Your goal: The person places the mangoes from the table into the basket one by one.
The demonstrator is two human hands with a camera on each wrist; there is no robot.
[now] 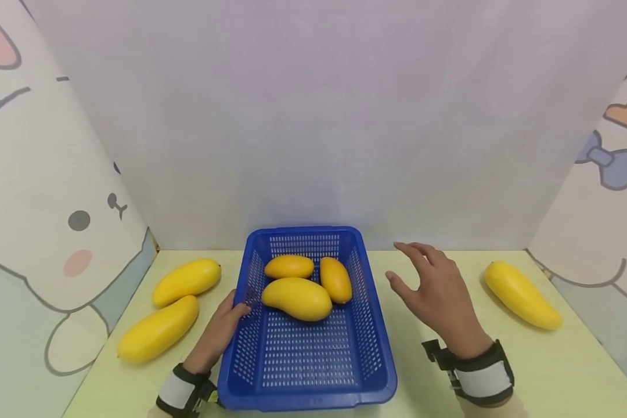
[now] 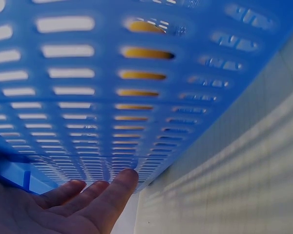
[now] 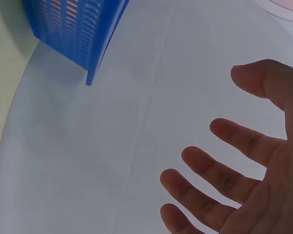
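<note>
A blue plastic basket with slotted walls sits in the middle of the table. Three yellow mangoes lie in its far half: a large mango in front, a smaller orange-yellow mango behind it and another mango at the right. My left hand grips the basket's left rim, thumb over the edge, and its fingers lie along the outer wall in the left wrist view. To the right of the basket my right hand hangs in the air, fingers spread, holding nothing.
Two long yellow mangoes, a farther mango and a nearer mango, lie left of the basket on the pale table. One more mango lies at the right. A white back wall and cartoon-printed side panels surround the table.
</note>
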